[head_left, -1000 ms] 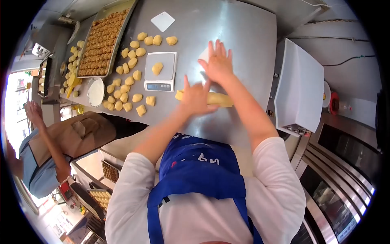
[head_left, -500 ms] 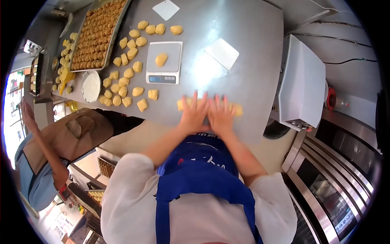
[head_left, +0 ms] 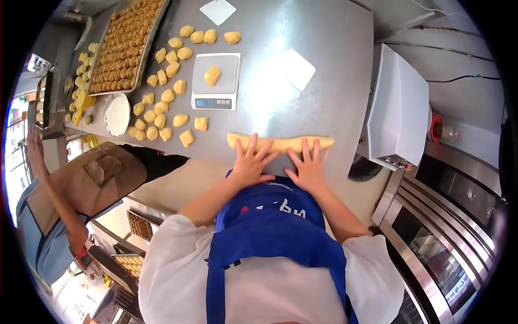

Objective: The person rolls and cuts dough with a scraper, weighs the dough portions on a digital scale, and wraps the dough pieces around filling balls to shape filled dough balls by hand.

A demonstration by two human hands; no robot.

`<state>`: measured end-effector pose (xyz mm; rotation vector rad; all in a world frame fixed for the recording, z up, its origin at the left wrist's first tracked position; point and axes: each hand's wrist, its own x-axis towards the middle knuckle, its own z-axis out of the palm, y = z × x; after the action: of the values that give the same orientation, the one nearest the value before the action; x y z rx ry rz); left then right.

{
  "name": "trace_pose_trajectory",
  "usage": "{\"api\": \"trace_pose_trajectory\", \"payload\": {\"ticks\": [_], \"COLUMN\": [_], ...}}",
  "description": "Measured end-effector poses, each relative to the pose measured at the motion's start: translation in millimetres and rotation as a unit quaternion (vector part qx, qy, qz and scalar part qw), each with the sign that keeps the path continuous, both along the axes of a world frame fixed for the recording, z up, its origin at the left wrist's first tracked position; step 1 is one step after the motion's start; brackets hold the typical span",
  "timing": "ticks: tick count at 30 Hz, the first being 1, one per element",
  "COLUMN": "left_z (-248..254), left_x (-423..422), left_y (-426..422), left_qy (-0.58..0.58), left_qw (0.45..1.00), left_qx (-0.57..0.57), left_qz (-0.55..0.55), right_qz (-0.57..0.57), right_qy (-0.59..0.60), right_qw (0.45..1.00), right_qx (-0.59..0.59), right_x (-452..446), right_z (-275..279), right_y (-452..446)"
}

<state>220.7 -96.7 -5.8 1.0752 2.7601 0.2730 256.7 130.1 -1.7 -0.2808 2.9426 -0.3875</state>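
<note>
A long yellow roll of dough (head_left: 280,144) lies crosswise near the front edge of the steel table (head_left: 329,38). My left hand (head_left: 251,165) rests on its left half, fingers spread over the dough. On the right half lies my right hand (head_left: 309,168), its fingers also apart and touching the roll. Both thumbs point inward, with a gap between the hands. Beyond and to the left, a digital scale (head_left: 215,101) carries one dough piece (head_left: 212,76). Several more dough pieces (head_left: 161,107) are scattered left of the scale.
A tray of brown balls (head_left: 121,51) stands at the far left, near a bowl of white powder (head_left: 117,115). White scrapers (head_left: 294,69) (head_left: 218,11) lie beyond the scale. A person in a brown apron (head_left: 121,167) stands at left. Ovens (head_left: 431,243) are at right.
My hands have spread apart along the dough, the right one moving rightward. The dough roll now looks longer and more of it shows.
</note>
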Motion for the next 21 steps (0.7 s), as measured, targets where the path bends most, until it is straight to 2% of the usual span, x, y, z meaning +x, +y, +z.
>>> {"api": "trace_pose_trajectory", "payload": {"ticks": [3, 5, 7, 10, 11, 13, 14, 15, 17, 20, 21], "left_z": [-2, 11, -1, -7, -8, 15, 15, 13, 11, 8, 1], "left_x": [-19, -75, -131, -165, -158, -116, -90, -59, 3, 22, 6], "left_y": [13, 38, 48, 42, 41, 39, 36, 28, 16, 13, 15], "left_qy": [-0.007, 0.037, 0.103, 0.123, 0.126, 0.034, -0.009, -0.039, -0.037, -0.058, -0.032], "left_qw": [0.998, 0.985, 0.963, 0.967, 0.966, 0.975, 0.978, 0.984, 0.991, 0.990, 0.990], "left_qx": [-0.054, -0.041, -0.037, -0.005, -0.005, -0.095, -0.108, -0.044, -0.045, -0.054, -0.050], "left_qz": [0.043, 0.166, 0.246, 0.224, 0.225, 0.196, 0.180, 0.165, 0.124, 0.114, 0.128], "right_qz": [0.064, -0.013, -0.115, -0.095, -0.098, -0.056, -0.045, -0.032, -0.038, -0.065, -0.060], "right_qy": [0.057, 0.047, 0.104, 0.186, 0.185, 0.063, 0.039, 0.012, -0.019, -0.059, -0.063], "right_qw": [0.996, 0.999, 0.988, 0.978, 0.978, 0.996, 0.998, 0.999, 0.999, 0.996, 0.996], "right_qx": [0.030, 0.025, 0.029, -0.003, -0.002, 0.037, 0.018, 0.000, -0.022, 0.006, 0.004], "right_x": [-26, -98, -166, -215, -203, -148, -115, -77, -17, -7, -17], "right_z": [-18, -8, -10, -16, -17, -7, 2, 9, 10, 9, 7], "right_y": [13, 6, 3, 16, 19, 20, 24, 29, 35, 28, 24]}}
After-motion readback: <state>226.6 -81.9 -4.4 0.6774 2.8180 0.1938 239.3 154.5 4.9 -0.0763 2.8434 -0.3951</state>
